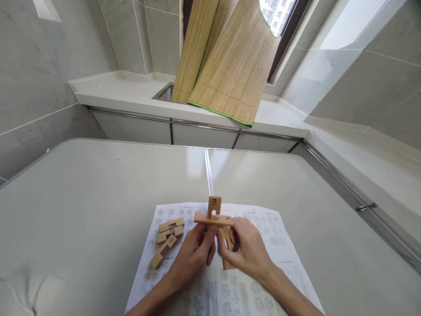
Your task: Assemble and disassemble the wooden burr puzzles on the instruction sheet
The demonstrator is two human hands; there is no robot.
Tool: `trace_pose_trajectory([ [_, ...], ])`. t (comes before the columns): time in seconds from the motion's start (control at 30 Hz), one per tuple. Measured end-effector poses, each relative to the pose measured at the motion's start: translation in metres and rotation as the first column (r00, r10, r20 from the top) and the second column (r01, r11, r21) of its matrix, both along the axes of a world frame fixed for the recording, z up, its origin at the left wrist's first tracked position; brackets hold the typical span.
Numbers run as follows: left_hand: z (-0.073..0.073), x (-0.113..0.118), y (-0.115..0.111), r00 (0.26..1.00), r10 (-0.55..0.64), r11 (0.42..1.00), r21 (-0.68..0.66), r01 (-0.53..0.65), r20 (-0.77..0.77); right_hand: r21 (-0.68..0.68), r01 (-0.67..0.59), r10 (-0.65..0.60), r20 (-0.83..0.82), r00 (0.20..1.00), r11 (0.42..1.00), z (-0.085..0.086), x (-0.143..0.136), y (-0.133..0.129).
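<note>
Between my two hands, a few notched wooden pieces are fitted across one another above a printed sheet [276, 259]. A flat crosswise piece [200, 218] marked 2 has an upright piece [214, 204] marked 3 passing through it. My left hand [194, 254] pinches the joined pieces from below, near the middle. Closed round the right side, my right hand [246, 248] grips a slotted piece [226, 241] that slants down toward me. Left of my left hand, several loose notched blocks [163, 252] lie on the sheet, one marked 3.
The sheet lies on a pale table [82, 210] with a seam [208, 169] down its middle. Beyond the table's far edge are a white counter [131, 94], a sink edge [161, 92] and hanging bamboo mats [233, 66] by a window.
</note>
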State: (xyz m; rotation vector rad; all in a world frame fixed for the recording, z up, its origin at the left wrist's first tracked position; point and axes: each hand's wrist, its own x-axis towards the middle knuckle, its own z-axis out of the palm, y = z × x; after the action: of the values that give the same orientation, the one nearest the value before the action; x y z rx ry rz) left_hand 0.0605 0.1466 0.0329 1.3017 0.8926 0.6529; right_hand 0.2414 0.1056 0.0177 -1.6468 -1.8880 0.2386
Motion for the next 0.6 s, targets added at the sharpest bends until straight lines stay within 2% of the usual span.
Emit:
trace_pose_trajectory([
  [0.37, 0.002, 0.001, -0.002, 1.0, -0.015, 1.0, 0.004, 0.015, 0.006, -0.024, -0.039, 0.037, -0.091, 0.995, 0.999, -0.002, 0.007, -0.001],
  [0.6, 0.001, 0.0, 0.0, 0.999, 0.004, 1.0, 0.001, -0.004, 0.041, -0.025, -0.001, -0.001, -0.066, 0.998, 1.0, -0.007, 0.012, 0.002],
])
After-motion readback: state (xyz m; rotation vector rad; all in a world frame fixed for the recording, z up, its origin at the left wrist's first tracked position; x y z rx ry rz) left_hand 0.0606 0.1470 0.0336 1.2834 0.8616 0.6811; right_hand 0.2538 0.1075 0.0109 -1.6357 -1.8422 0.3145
